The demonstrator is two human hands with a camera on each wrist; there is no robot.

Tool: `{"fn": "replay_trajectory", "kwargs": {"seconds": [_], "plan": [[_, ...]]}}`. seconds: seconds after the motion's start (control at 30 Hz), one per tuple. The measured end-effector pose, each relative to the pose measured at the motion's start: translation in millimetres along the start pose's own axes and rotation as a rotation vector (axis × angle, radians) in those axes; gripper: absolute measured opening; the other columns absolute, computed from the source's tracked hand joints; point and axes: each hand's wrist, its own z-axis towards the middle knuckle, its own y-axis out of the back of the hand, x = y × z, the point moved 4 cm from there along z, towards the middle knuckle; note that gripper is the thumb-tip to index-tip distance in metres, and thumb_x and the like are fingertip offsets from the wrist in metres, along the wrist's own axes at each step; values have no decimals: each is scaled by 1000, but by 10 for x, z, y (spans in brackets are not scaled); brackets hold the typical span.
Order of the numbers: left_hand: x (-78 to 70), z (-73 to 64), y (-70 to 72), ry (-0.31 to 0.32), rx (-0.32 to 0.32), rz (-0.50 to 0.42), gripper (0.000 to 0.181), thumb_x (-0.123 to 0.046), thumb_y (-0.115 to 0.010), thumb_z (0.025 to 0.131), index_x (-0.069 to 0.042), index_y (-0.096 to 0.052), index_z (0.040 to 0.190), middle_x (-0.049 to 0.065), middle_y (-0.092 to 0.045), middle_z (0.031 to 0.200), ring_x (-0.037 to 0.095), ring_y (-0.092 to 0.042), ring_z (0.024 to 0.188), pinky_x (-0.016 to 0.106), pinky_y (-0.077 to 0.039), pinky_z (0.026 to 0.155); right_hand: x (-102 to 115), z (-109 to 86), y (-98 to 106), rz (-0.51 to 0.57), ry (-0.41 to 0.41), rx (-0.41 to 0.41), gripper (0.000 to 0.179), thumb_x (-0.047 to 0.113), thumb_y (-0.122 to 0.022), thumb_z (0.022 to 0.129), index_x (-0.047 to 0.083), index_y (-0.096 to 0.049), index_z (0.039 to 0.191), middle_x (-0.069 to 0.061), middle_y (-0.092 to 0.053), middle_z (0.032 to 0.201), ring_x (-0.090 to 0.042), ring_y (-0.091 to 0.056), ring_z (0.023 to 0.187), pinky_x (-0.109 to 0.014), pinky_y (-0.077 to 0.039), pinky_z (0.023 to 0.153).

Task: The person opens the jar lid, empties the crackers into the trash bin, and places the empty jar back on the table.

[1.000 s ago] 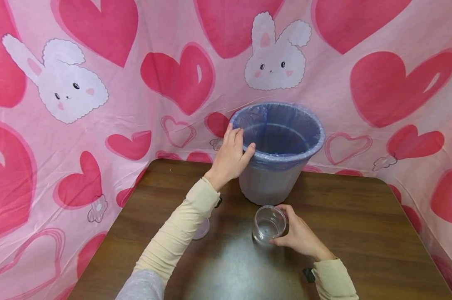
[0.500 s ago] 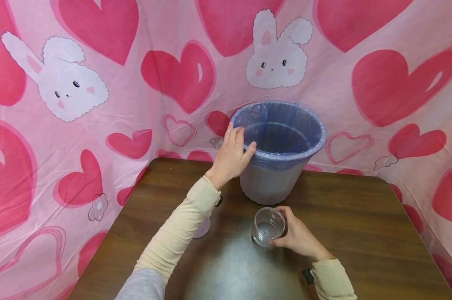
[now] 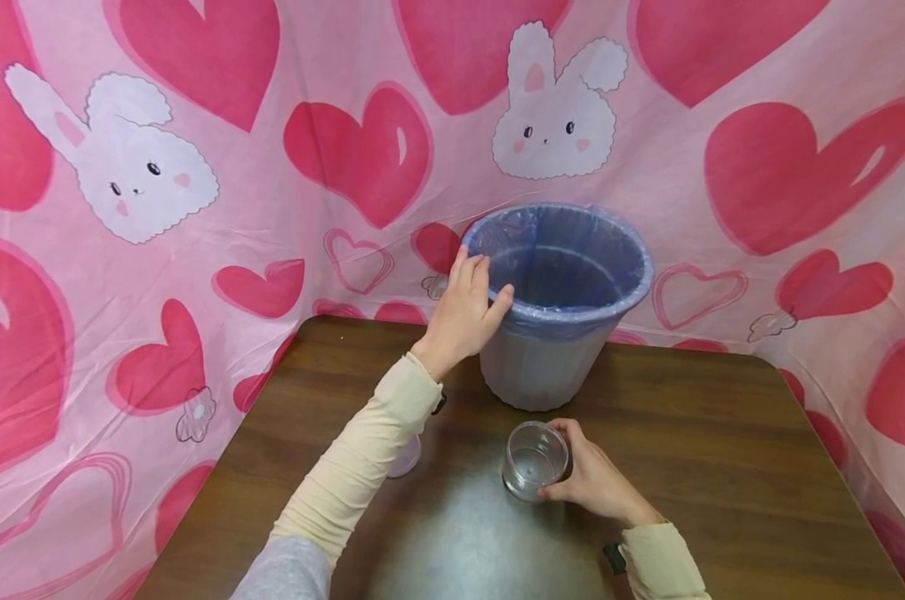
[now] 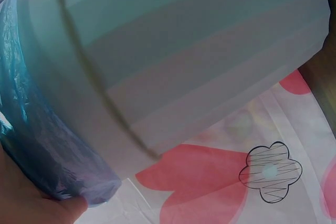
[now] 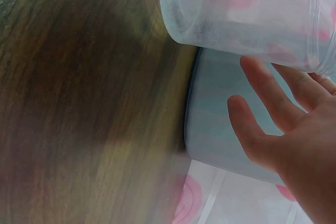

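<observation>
A clear, open-topped plastic jar (image 3: 533,467) appears in front of the bin in the head view, and nothing shows inside it. My right hand (image 3: 598,479) holds it from the right side, thumb toward the near side and fingers at the far side. The right wrist view shows the jar (image 5: 241,19) close over the tabletop, some fingertips against its wall and the little finger apart from it. My left hand (image 3: 463,315) grips the left rim of a pale trash can (image 3: 538,375) with a blue plastic liner (image 3: 580,258) folded over its rim.
A round, pale, translucent lid (image 3: 405,458) lies on the brown wooden table (image 3: 722,467), partly hidden behind the left sleeve. The trash can stands toward the table's back edge. A pink cloth (image 3: 377,50) printed with hearts and rabbits hangs behind and along both sides.
My right hand has drawn the jar slightly toward me, a little further from the trash can. The left hand stays at the same spot on the rim.
</observation>
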Motion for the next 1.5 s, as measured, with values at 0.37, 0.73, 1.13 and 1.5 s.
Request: {"fn": "replay_trajectory", "kwargs": {"seconds": [0.37,0.73,1.13,1.5], "plan": [[-12,-10,5,-1,3,-5,65,-48,-28,91,2,-36,133,14,-36,136,27,-9,138,38,-29,105,-23,-26,-47,14,-37,24,87,27,-87,50,18,-37,121,-4,-58,109,-18,-56,99,-36,-43,84],[-16,-17,4,5,3,-3,65,-48,-28,91,2,-35,133,13,-35,136,27,-8,138,38,-29,105,-15,-32,-60,15,-60,33,88,28,-86,50,16,-37,122,-6,-56,111,-21,-55,101,-39,-42,85],[-23,-14,5,-11,-11,1,65,-47,-29,92,4,-37,131,14,-36,135,29,-10,137,36,-25,108,-25,-30,-51,14,-84,44,89,31,-86,49,17,-36,122,-5,-55,111,-21,-54,102,-40,-41,85],[-18,-7,10,-5,-8,5,65,-47,-28,92,3,-37,131,14,-36,135,28,-10,137,36,-25,108,-30,-26,-63,35,-68,45,90,28,-86,49,16,-36,123,-5,-55,111,-20,-54,101,-38,-41,85]]}}
